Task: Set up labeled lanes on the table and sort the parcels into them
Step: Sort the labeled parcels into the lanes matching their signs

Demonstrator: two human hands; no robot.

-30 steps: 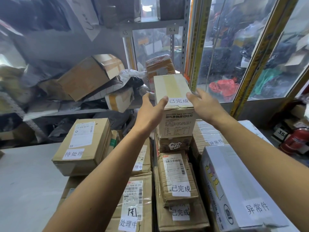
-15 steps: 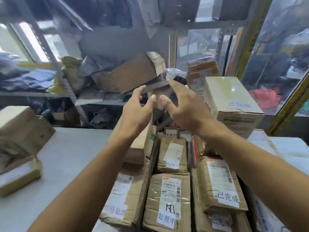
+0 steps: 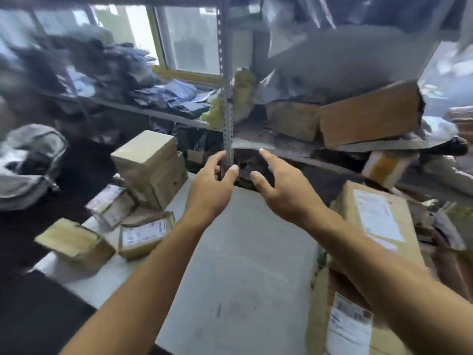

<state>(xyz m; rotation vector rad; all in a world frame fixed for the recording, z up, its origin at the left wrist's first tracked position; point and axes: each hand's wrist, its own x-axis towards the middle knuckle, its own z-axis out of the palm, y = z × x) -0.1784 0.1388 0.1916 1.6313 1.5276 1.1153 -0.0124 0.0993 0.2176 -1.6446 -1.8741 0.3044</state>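
Now both hands are empty: the left hand (image 3: 212, 188) and right hand (image 3: 284, 190) hover with fingers loosely spread above the bare pale grey table top (image 3: 245, 265), having let go of the white carton they steadied a second ago. The view has swung left, so that delivery looks finished. Unsorted brown cardboard parcels (image 3: 151, 165) are piled at the table's left edge. Labelled brown boxes (image 3: 371, 216) crowd the right side. A grey metal shelf post (image 3: 227, 98) stands just beyond the fingertips, with cluttered shelves behind.

Brown parcels (image 3: 151, 162) with white labels, grey table (image 3: 243, 265).
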